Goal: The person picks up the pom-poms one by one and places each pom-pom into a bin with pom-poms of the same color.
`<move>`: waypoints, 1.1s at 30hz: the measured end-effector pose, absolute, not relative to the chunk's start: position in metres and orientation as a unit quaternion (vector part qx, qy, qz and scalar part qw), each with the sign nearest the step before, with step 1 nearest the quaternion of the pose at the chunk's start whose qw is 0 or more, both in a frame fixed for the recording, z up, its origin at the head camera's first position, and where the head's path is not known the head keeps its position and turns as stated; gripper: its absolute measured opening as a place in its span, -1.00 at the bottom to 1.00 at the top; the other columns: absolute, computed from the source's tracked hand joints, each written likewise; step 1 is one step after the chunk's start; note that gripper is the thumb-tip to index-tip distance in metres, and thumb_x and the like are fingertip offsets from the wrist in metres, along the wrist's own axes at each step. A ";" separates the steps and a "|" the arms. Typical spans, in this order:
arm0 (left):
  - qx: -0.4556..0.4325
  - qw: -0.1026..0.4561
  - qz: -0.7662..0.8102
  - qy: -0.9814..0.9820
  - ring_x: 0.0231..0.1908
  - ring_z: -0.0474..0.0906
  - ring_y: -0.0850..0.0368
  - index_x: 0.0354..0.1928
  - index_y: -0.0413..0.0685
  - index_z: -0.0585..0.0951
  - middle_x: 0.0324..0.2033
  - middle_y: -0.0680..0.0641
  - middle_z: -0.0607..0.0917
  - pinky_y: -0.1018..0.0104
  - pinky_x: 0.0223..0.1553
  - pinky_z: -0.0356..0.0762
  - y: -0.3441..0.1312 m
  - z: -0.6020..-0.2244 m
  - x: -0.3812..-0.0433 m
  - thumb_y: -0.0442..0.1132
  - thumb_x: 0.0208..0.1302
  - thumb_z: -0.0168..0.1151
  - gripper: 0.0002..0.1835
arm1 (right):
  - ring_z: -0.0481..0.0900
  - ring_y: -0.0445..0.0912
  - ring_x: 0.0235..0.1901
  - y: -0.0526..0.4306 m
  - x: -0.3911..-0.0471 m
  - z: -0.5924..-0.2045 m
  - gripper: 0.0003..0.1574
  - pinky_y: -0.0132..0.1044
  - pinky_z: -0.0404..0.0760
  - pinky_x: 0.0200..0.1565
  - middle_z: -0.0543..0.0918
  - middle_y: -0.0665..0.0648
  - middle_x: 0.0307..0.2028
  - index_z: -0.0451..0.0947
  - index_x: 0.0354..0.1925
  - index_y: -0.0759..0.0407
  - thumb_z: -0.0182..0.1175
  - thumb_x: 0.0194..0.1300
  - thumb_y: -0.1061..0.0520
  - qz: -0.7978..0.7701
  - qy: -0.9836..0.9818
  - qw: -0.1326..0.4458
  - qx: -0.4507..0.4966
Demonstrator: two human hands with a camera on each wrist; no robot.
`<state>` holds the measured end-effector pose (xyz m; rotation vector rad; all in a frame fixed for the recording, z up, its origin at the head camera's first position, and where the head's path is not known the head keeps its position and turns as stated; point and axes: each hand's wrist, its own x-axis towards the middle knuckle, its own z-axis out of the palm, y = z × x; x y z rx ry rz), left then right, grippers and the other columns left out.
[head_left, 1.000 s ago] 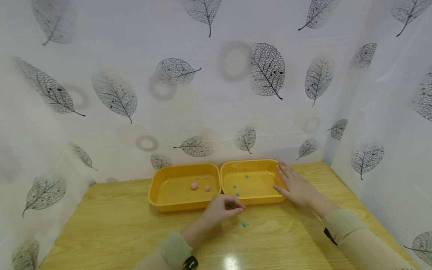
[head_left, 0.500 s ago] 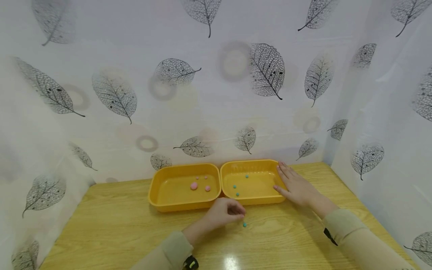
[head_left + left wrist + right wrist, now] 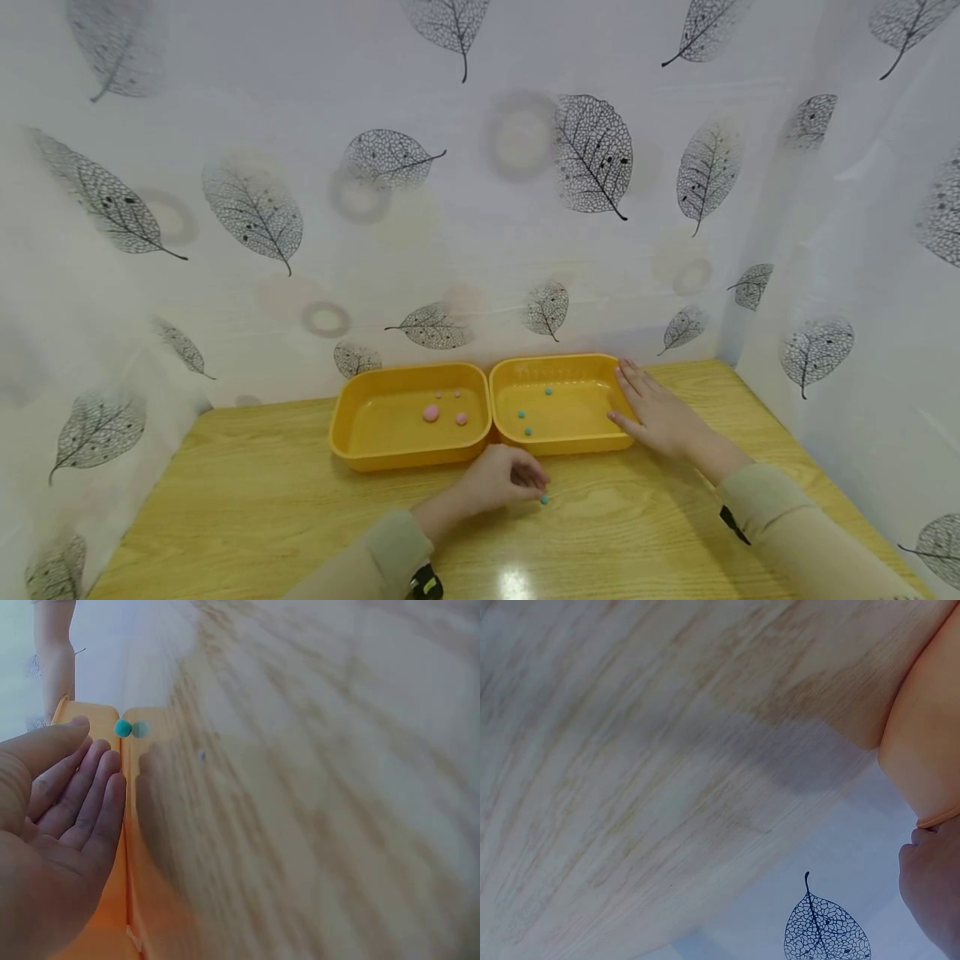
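A small teal ball point(image 3: 544, 499) lies on the wooden table in front of the trays. My left hand point(image 3: 504, 481) is low over the wood with its fingertips right at that ball. In the left wrist view the thumb and bent fingers stand apart, and the teal ball point(image 3: 123, 728) shows just beyond them. My right hand point(image 3: 656, 414) rests with straight fingers on the right end of a yellow tray point(image 3: 577, 417). Several teal balls lie in this tray. The right wrist view catches only part of the right hand point(image 3: 934, 877) at the rim.
A second yellow tray point(image 3: 390, 417) stands close on the left, with several pink balls of differing size inside, including a larger pink ball point(image 3: 431, 413). Behind the table point(image 3: 247, 483) hangs a white curtain point(image 3: 480, 250) with leaf prints, also closing off the sides.
My left hand has come down from the tray's front edge toward me, reaching the teal ball on the table. The right hand and both trays have stayed put.
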<state>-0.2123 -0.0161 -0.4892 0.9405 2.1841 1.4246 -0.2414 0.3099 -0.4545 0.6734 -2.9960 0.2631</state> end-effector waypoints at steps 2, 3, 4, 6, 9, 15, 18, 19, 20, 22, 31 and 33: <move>0.341 0.181 0.498 0.776 -0.36 0.65 0.49 -0.13 -0.39 0.78 -0.24 -0.30 0.85 0.61 -0.22 0.69 -0.015 -0.491 -0.212 -0.50 0.26 0.48 -0.84 | -0.03 0.43 0.64 0.310 -0.241 -0.454 0.07 0.35 0.09 0.61 -0.05 0.53 0.66 0.00 0.60 0.55 0.01 0.64 -0.25 0.087 -0.972 0.028 0.218; 0.344 0.180 0.496 0.777 -0.36 0.65 0.49 -0.14 -0.39 0.78 -0.24 -0.30 0.85 0.62 -0.23 0.69 -0.015 -0.491 -0.212 -0.50 0.25 0.48 -0.84 | -0.04 0.43 0.64 0.310 -0.241 -0.454 0.07 0.35 0.09 0.61 -0.05 0.53 0.66 0.00 0.60 0.56 0.01 0.64 -0.25 0.087 -0.971 0.028 0.219; 0.347 0.179 0.495 0.777 -0.36 0.65 0.49 -0.14 -0.39 0.78 -0.25 -0.30 0.85 0.62 -0.23 0.68 -0.015 -0.492 -0.212 -0.50 0.24 0.48 -0.84 | -0.04 0.44 0.64 0.310 -0.241 -0.454 0.07 0.35 0.09 0.61 -0.05 0.53 0.66 0.00 0.61 0.56 0.01 0.64 -0.25 0.088 -0.971 0.027 0.219; 0.350 0.178 0.491 0.778 -0.37 0.64 0.50 -0.16 -0.39 0.78 -0.26 -0.29 0.86 0.62 -0.24 0.67 -0.014 -0.493 -0.212 -0.50 0.23 0.49 -0.85 | -0.04 0.43 0.65 0.310 -0.241 -0.454 0.07 0.35 0.08 0.61 -0.05 0.53 0.66 0.00 0.61 0.56 0.01 0.64 -0.25 0.088 -0.971 0.027 0.220; 0.346 0.178 0.484 0.784 -0.39 0.61 0.53 -0.18 -0.36 0.79 -0.28 -0.27 0.86 0.63 -0.25 0.66 -0.013 -0.494 -0.212 -0.51 0.21 0.49 -0.86 | -0.04 0.43 0.65 0.310 -0.241 -0.454 0.07 0.35 0.09 0.61 -0.05 0.53 0.66 0.00 0.60 0.56 0.01 0.64 -0.25 0.088 -0.971 0.027 0.221; 0.360 0.159 0.448 0.803 -0.40 0.58 0.56 -0.22 -0.25 0.81 -0.32 -0.14 0.88 0.65 -0.26 0.64 -0.012 -0.493 -0.211 -0.49 0.18 0.51 -0.87 | -0.03 0.44 0.64 0.309 -0.241 -0.452 0.07 0.35 0.09 0.61 -0.05 0.53 0.65 0.00 0.60 0.56 0.01 0.64 -0.25 0.088 -0.971 0.030 0.218; 0.367 0.154 0.428 0.811 -0.40 0.58 0.55 -0.22 -0.21 0.82 -0.34 -0.05 0.87 0.65 -0.26 0.64 -0.011 -0.491 -0.210 -0.46 0.19 0.54 -0.87 | -0.03 0.44 0.64 0.308 -0.240 -0.451 0.07 0.35 0.09 0.61 -0.05 0.53 0.65 0.00 0.60 0.56 0.02 0.64 -0.25 0.089 -0.972 0.028 0.218; 0.369 0.153 0.423 0.814 -0.39 0.59 0.55 -0.23 -0.20 0.82 -0.34 -0.02 0.87 0.66 -0.26 0.64 -0.011 -0.491 -0.210 -0.45 0.20 0.54 -0.88 | -0.03 0.44 0.64 0.308 -0.240 -0.450 0.07 0.35 0.09 0.61 -0.05 0.53 0.65 0.01 0.60 0.56 0.02 0.64 -0.25 0.089 -0.971 0.028 0.218; 0.371 0.153 0.419 0.814 -0.39 0.59 0.55 -0.22 -0.19 0.81 -0.34 -0.02 0.87 0.66 -0.26 0.64 -0.011 -0.491 -0.210 -0.45 0.20 0.54 -0.88 | -0.03 0.44 0.64 0.308 -0.239 -0.450 0.07 0.36 0.09 0.61 -0.05 0.54 0.65 0.00 0.60 0.56 0.02 0.64 -0.24 0.090 -0.971 0.027 0.218; 0.380 0.147 0.409 0.816 -0.38 0.59 0.54 -0.22 -0.18 0.81 -0.33 -0.01 0.87 0.66 -0.26 0.64 -0.011 -0.491 -0.210 -0.44 0.21 0.54 -0.88 | -0.03 0.44 0.64 0.308 -0.239 -0.450 0.07 0.35 0.09 0.61 -0.05 0.54 0.65 0.00 0.60 0.56 0.03 0.63 -0.24 0.090 -0.972 0.026 0.218; 0.400 0.125 0.381 0.824 -0.42 0.52 0.58 -0.28 -0.16 0.80 -0.36 -0.05 0.85 0.68 -0.30 0.61 -0.009 -0.491 -0.210 -0.44 0.21 0.55 -0.91 | -0.04 0.44 0.64 0.309 -0.239 -0.450 0.07 0.35 0.08 0.61 -0.05 0.54 0.65 0.01 0.60 0.56 0.02 0.64 -0.25 0.092 -0.972 0.022 0.216; 0.398 0.122 0.373 0.829 -0.43 0.51 0.58 -0.30 -0.14 0.80 -0.39 -0.02 0.84 0.68 -0.31 0.59 -0.008 -0.492 -0.210 -0.42 0.21 0.56 -0.91 | -0.03 0.45 0.64 0.309 -0.238 -0.450 0.07 0.36 0.08 0.61 -0.04 0.54 0.65 0.01 0.60 0.57 0.02 0.64 -0.24 0.091 -0.972 0.023 0.217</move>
